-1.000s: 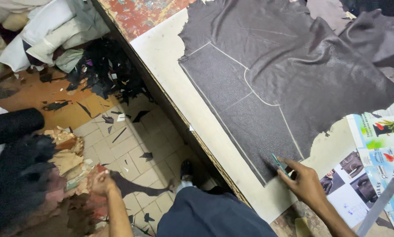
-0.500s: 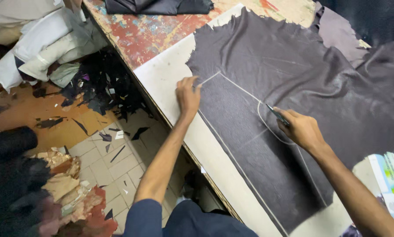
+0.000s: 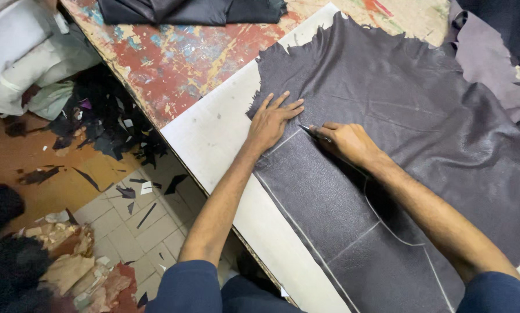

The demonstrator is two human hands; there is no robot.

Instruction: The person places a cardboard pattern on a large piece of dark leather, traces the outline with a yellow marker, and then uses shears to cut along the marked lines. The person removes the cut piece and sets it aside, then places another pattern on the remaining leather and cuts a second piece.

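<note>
A large dark grey leather hide (image 3: 411, 104) lies spread on a pale cutting board (image 3: 213, 133). Thin light lines on it outline a pattern shape. My left hand (image 3: 273, 122) rests flat on the hide near its ragged left edge, fingers spread. My right hand (image 3: 344, 141) grips a small cutting knife (image 3: 307, 130) like a pen; its tip touches the hide at the upper corner of the marked outline, just right of my left hand.
The worktable (image 3: 173, 58) beyond the board is paint-stained red. Folded dark leather (image 3: 184, 10) sits at its far edge, and more hides (image 3: 492, 46) lie at the right. Black offcuts (image 3: 103, 122), white bags (image 3: 28, 64) and scrap heaps (image 3: 68, 272) cover the floor at left.
My left hand came up from below the table onto the hide. My right hand with the knife travelled from the outline's lower right end along the line to its upper corner.
</note>
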